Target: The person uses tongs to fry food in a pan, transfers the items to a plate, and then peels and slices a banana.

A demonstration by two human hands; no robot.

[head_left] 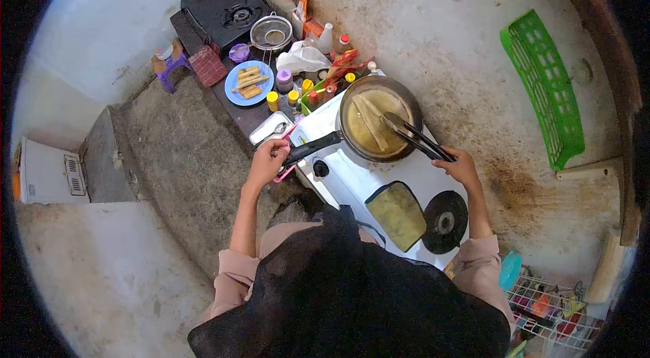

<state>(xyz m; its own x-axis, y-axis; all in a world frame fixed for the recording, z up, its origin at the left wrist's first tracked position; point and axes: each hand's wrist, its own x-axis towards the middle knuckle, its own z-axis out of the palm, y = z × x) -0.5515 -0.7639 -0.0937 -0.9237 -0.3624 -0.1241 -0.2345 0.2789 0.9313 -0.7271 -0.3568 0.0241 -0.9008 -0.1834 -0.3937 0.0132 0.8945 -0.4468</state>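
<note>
A frying pan (pixel 415 97) with oil in it sits on the white stove (pixel 352 185). Long, pale rolled pieces (pixel 371 124) lie side by side in the oil. My left hand (pixel 269 160) is closed at the end of the pan's black handle (pixel 315 147). In my right hand (pixel 458 167) is a pair of black tongs (pixel 421 140), its tips reaching into the pan at the right end of the rolls. Nearer to me on the stove lie a dark-edged greenish cloth pad (pixel 397 216) and a round black burner plate (pixel 445 222).
Left of the pan, a dark counter holds a blue plate (pixel 233 95) of browned rolls, a wire strainer (pixel 271 31), a white tray (pixel 265 129) with a spoon, and several capped bottles. Beyond stands a black gas stove (pixel 220 9). A green rack (pixel 545 90) hangs on the right wall; a wire basket (pixel 558 310) is lower right.
</note>
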